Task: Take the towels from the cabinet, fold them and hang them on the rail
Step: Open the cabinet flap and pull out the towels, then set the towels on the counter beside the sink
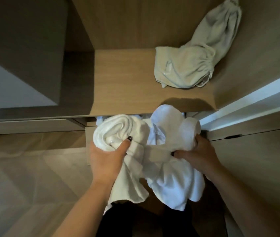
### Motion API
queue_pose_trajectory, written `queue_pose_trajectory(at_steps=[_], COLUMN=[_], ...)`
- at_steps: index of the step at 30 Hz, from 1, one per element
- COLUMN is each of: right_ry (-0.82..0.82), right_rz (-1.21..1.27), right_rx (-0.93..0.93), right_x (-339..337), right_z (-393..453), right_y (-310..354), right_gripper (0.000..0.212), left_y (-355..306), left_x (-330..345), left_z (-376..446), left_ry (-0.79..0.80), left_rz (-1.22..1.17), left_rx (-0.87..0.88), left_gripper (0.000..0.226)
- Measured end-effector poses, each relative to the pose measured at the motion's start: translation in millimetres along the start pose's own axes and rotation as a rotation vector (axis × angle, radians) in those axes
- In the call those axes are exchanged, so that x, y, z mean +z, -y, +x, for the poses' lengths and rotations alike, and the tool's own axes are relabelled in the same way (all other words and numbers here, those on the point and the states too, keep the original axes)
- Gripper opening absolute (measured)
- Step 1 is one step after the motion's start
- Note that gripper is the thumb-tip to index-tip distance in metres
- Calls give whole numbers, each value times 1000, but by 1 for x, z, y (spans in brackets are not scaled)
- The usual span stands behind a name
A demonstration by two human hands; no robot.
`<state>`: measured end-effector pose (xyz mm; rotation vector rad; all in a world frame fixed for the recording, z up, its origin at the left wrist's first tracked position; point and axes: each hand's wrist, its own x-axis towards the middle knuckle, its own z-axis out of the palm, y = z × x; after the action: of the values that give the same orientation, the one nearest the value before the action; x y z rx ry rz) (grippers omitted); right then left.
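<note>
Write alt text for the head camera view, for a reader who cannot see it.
Seen from above, a person's left hand and right hand each grip a bundle of crumpled white towels at an open wooden cabinet. A beige cloth bag lies on the shelf above, untouched.

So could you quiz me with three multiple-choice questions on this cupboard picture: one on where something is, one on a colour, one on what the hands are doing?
1. Where does the beige cloth bag lie?
A. On the wooden shelf, at its right
B. On the floor
C. Over a rail

2. What colour are the towels being held?
A. Blue
B. White
C. Striped red

3. What are the left hand and right hand doing?
A. Both hang free
B. Only one touches cloth
C. Each grips bunched towel

Answers: 1 A, the bag sits on the shelf by the right wall. 2 B, the bundles are plain white. 3 C, both thumbs press into crumpled cloth.
</note>
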<state>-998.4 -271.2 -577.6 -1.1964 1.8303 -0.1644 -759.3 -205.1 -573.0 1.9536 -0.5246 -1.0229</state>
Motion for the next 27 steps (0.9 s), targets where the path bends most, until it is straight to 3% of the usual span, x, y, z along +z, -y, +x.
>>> queue_pose_trajectory(at_steps=[2, 5, 9, 16, 27], right_ry=[-4, -32, -89, -110, -40], right_rz=[24, 8, -18, 67, 549], right_rx=[-21, -105, -185, -199, -200], right_x=[-19, -48, -76, -85, -82], right_z=[-24, -54, -99, -187, -250], right_y=[28, 77, 140, 220, 265], right_gripper=[67, 58, 56, 63, 50], left_y=[-35, -82, -132, -192, -261], left_x=[-23, -56, -95, -165, -246], left_z=[-17, -40, -66, -90, -95], left_ry=[-17, -22, -30, -110, -138], left_rz=[-17, -47, -133, -274, -361], left_rx=[40, 122, 189, 222, 332], left_gripper=[65, 48, 45, 76, 76])
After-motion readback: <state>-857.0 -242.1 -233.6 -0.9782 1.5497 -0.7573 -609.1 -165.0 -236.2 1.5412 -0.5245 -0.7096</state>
